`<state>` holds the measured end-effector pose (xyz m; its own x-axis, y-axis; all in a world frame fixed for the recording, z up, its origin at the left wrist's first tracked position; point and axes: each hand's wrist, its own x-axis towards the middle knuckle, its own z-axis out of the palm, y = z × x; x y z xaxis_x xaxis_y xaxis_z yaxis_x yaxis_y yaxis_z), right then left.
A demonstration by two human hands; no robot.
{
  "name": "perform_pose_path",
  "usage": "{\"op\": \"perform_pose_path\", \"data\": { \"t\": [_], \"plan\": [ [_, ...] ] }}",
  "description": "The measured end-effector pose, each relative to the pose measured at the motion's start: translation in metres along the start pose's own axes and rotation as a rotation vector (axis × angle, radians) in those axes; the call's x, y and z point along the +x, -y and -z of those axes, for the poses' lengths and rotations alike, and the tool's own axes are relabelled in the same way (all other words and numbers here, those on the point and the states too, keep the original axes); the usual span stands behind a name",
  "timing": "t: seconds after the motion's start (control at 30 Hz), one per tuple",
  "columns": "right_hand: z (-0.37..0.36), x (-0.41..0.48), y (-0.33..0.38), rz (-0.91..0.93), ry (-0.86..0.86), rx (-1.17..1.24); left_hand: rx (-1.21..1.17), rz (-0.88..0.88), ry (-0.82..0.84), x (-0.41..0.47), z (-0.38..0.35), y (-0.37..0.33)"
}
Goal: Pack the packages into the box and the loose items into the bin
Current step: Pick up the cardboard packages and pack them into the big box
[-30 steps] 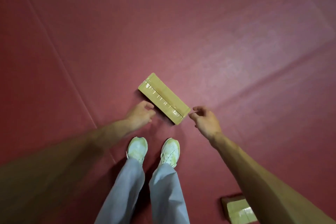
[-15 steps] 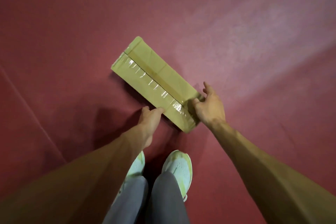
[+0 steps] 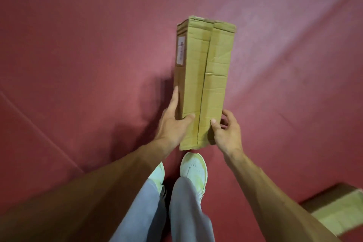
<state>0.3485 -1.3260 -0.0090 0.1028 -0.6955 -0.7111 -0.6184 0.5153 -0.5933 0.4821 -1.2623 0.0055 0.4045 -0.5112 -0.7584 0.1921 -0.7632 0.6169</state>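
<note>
Underfoot, a dull red floor fills almost the whole view. It is matte, crossed by faint straight seams at the left, with a paler diagonal band of light at the upper right. A long cardboard package is held over it, pointing away from the person, its near end above pale shoes and grey trousers. The left hand grips its left side, the fingers lying along a face with a white label. The right hand curls round the right edge, thumb on top. A second cardboard package lies on the floor at lower right, blurred.
</note>
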Motion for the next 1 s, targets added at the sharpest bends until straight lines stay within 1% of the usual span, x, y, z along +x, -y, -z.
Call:
{"op": "perform_pose_path", "data": {
  "t": [0.07,0.17,0.23,0.33,0.4,0.5,0.6,0.73,0.83,1.0],
  "plan": [
    [0.024,-0.027,0.008,-0.022,-0.031,0.049,0.051,-0.021,0.046,-0.016,-0.004,-0.022],
    [0.065,-0.057,0.013,-0.067,-0.066,0.055,0.167,-0.081,0.094,-0.046,-0.020,-0.053],
    [0.094,-0.070,0.011,-0.104,-0.054,0.053,0.213,-0.106,0.106,-0.065,-0.038,-0.067],
    [0.142,-0.086,-0.007,-0.136,-0.053,0.015,0.376,-0.118,0.115,-0.092,-0.083,-0.076],
    [0.180,-0.098,-0.032,-0.170,-0.092,0.022,0.487,-0.176,0.113,-0.112,-0.124,-0.075],
    [0.244,-0.111,-0.094,-0.250,-0.182,0.121,0.614,-0.205,0.103,-0.141,-0.195,-0.070],
    [0.308,-0.126,-0.172,-0.334,-0.264,0.205,0.699,-0.219,0.098,-0.162,-0.265,-0.046],
    [0.374,-0.144,-0.288,-0.525,-0.389,0.183,0.876,-0.292,0.123,-0.181,-0.347,-0.001],
    [0.398,-0.140,-0.359,-0.622,-0.400,0.206,0.954,-0.317,0.131,-0.183,-0.392,0.028],
    [0.396,-0.099,-0.429,-0.623,-0.356,0.248,1.003,-0.345,0.043,-0.156,-0.431,0.071]
  ]
}}
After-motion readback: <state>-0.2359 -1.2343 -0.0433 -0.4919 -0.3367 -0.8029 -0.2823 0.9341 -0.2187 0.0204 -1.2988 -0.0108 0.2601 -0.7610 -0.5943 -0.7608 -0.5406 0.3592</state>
